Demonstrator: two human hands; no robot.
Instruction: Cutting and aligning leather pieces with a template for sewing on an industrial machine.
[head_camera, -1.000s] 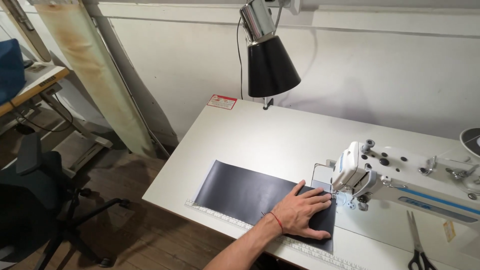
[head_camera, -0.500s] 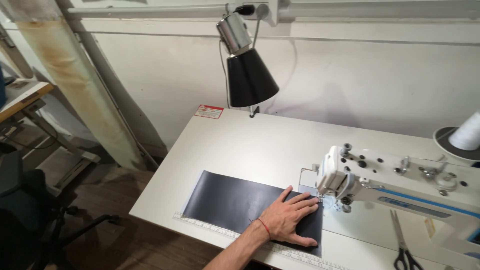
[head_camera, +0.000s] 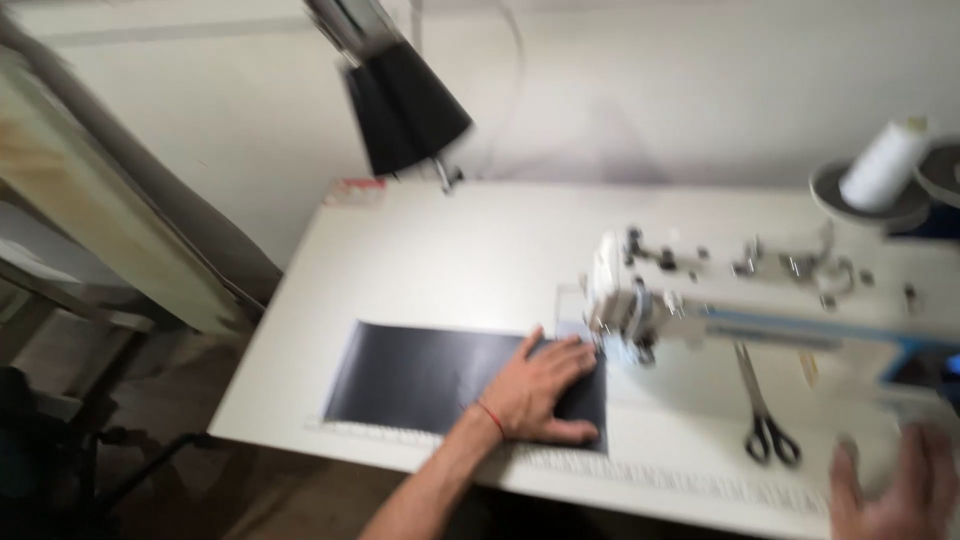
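My left hand (head_camera: 541, 390) lies flat, fingers spread, on the right end of a dark rectangular piece of fabric (head_camera: 420, 375) on the white sewing table (head_camera: 470, 250). Its fingertips reach toward the needle end of the white sewing machine (head_camera: 700, 290). My right hand (head_camera: 895, 490) shows blurred at the lower right corner, fingers apart, above the table's front edge and holding nothing. Black-handled scissors (head_camera: 765, 420) lie on the table between the two hands, nearer the right one.
A black lamp shade (head_camera: 405, 105) hangs over the back of the table. A white thread cone (head_camera: 885, 165) stands at the back right. A rolled pale material (head_camera: 100, 210) leans at the left. A dark chair (head_camera: 40, 450) stands on the wooden floor, lower left.
The view has swung right and blurred. My right hand has come into sight at the lower right. My left hand stays flat on the dark fabric.
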